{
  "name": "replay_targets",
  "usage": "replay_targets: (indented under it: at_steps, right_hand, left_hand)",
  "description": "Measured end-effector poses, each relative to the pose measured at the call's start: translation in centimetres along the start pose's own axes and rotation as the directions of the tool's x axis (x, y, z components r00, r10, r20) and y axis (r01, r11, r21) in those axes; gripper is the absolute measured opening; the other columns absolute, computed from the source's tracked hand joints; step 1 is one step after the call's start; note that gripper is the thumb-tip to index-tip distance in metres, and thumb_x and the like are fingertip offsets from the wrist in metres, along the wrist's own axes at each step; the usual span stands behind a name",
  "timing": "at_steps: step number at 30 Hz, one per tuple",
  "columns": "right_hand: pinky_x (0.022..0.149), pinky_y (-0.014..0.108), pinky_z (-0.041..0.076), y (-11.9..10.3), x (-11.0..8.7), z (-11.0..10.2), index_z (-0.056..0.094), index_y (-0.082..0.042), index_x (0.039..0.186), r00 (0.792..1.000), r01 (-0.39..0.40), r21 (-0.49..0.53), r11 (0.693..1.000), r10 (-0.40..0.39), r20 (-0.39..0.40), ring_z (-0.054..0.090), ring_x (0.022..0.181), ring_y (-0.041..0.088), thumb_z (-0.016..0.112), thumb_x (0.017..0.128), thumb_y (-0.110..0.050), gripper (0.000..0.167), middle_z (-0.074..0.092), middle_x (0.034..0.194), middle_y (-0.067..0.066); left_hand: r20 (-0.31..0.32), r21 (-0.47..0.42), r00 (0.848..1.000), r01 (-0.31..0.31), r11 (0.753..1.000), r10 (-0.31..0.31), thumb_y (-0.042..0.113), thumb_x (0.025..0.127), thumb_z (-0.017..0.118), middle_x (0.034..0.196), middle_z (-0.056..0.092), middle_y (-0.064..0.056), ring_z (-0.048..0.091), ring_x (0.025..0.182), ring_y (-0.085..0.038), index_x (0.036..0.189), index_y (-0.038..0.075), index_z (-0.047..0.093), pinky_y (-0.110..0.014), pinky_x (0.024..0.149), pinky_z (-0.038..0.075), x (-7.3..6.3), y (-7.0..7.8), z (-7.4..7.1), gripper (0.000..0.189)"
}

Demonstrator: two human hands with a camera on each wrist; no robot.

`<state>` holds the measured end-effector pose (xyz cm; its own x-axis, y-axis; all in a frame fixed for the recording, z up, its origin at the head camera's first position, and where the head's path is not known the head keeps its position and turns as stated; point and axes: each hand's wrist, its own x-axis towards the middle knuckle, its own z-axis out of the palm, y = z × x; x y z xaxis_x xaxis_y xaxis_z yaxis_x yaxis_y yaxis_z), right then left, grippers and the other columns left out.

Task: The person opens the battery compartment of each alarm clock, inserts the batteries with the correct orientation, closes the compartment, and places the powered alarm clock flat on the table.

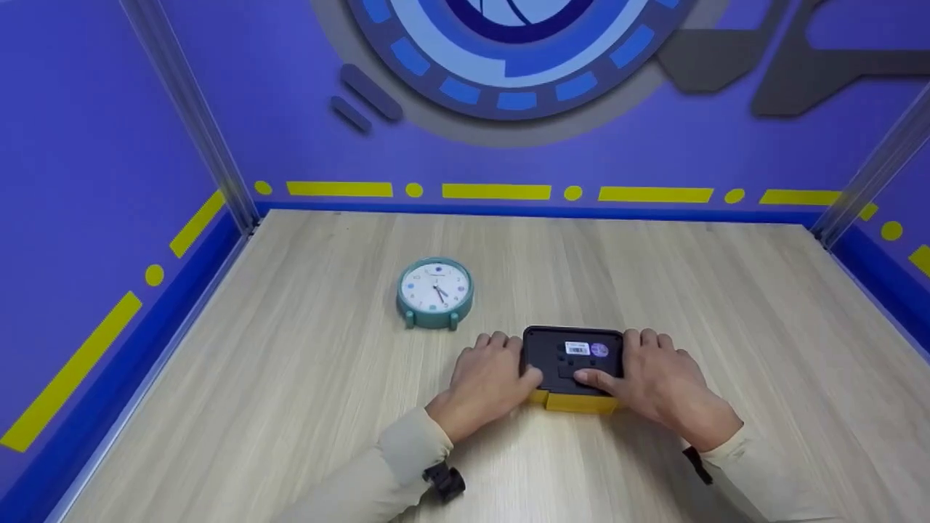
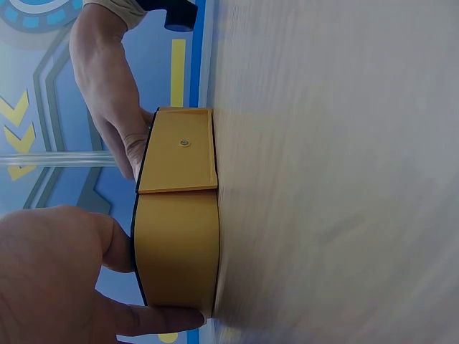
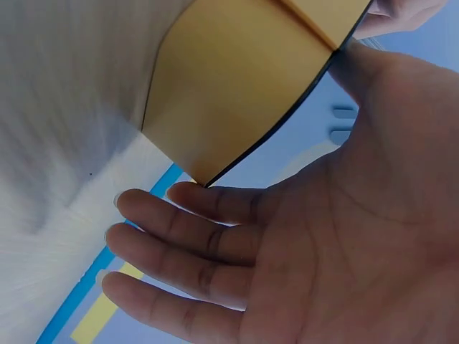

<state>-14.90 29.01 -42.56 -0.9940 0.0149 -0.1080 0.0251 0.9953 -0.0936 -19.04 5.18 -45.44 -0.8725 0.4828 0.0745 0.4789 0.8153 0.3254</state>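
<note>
A box-shaped device (image 1: pixel 546 356) with yellow sides lies on the table, its black panel with a barcode label facing up. My left hand (image 1: pixel 488 376) grips its left end, thumb near the front corner. At the right end, my right hand (image 1: pixel 662 379) holds it with the thumb across the black panel and the index finger at the far corner. The right wrist view shows the other right fingers (image 3: pixel 179 254) stretched out beside the yellow side (image 3: pixel 237 93). In the left wrist view, a screw (image 2: pixel 184 143) shows on a raised yellow section.
A round teal alarm clock (image 1: pixel 434 290) lies face up on the wooden table (image 1: pixel 305 349), beyond and left of the device. Blue printed walls (image 1: pixel 240 131) enclose the table at the back and both sides. A dark wrist-worn camera (image 1: pixel 445 481) sits at the left sleeve.
</note>
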Motion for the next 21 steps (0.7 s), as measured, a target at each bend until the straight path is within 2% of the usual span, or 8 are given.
replay_targets:
  at_steps: [12,21]
  right_hand:
    - [0.089,0.061,0.051,-0.04,-0.01,-0.02,0.046,0.018,0.13,1.0,-0.001,-0.001,1.0,0.001,0.007,0.056,0.097,0.042,0.057,0.09,-0.082,0.109,0.058,0.11,0.034]
    - [0.086,0.059,0.051,0.22,0.24,-0.01,0.043,0.019,0.134,0.999,-0.017,0.058,0.998,0.015,0.039,0.055,0.096,0.041,0.061,0.088,-0.082,0.113,0.057,0.111,0.033]
  left_hand:
    - [0.012,-0.003,1.0,0.01,1.0,-0.01,0.039,0.101,0.051,0.124,0.066,-0.014,0.057,0.104,-0.028,0.138,0.0,0.066,-0.045,0.088,0.053,0.02,0.11,-0.12,0.056]
    - [-0.007,0.007,1.0,0.005,1.0,-0.005,0.039,0.1,0.052,0.122,0.067,-0.014,0.058,0.104,-0.028,0.136,0.0,0.067,-0.046,0.087,0.053,-0.01,0.11,-0.04,0.055]
